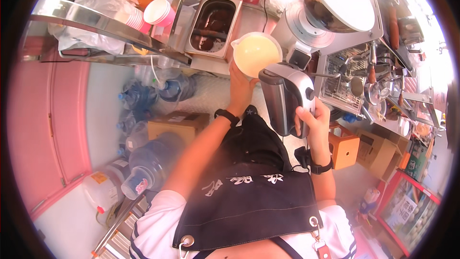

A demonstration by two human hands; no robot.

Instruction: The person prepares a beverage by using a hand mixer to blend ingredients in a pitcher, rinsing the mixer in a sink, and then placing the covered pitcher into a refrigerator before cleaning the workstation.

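My left hand point(241, 88) is closed on the near side of a white mixing bowl point(235, 56) with a pouring lip. Pale yellow liquid or batter point(258, 50) shows inside it. Wrapped round the handle of a silver-and-black hand mixer point(287, 98) is my right hand point(311, 120). The mixer's far end overlaps the bowl's near right rim. No beaters show, so I cannot tell whether any reach into the bowl. A steel pan point(190, 38) with dark brown residue stands just left of the bowl.
Right of the bowl stands a machine with a large round hopper point(314, 7). Utensils lie on a wire rack point(342, 76). Paper cups point(159, 12) fill the left shelf. Water jugs point(153, 160) and a cardboard box point(177, 127) sit below left, an orange stool point(343, 148) below right.
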